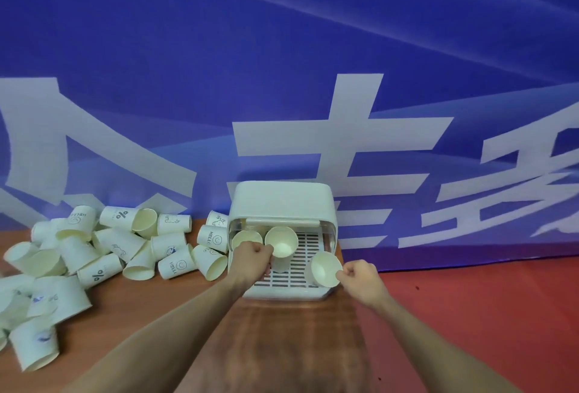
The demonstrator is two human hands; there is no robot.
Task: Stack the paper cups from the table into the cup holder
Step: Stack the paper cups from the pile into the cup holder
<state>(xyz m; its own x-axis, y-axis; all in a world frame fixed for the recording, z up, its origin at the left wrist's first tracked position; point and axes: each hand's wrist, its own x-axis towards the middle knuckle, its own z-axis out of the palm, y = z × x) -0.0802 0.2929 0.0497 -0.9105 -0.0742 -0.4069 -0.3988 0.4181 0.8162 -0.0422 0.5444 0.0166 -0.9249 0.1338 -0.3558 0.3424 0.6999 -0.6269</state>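
Note:
The white cup holder [283, 201] stands at the back of the table with its front open over a slotted tray [308, 262]. My left hand [252, 259] grips the rim of a paper cup [282, 244] that stands upright on the tray. Behind my left hand, another cup [246, 237] sits at the tray's left. My right hand [360, 276] pinches the rim of a third cup [324, 269], tilted over the tray's right front corner.
Several loose paper cups [106, 251] lie heaped on the wooden table [291, 345] to the left of the holder. A blue banner [282, 79] hangs right behind. Red floor [485, 314] lies beyond the table's right edge.

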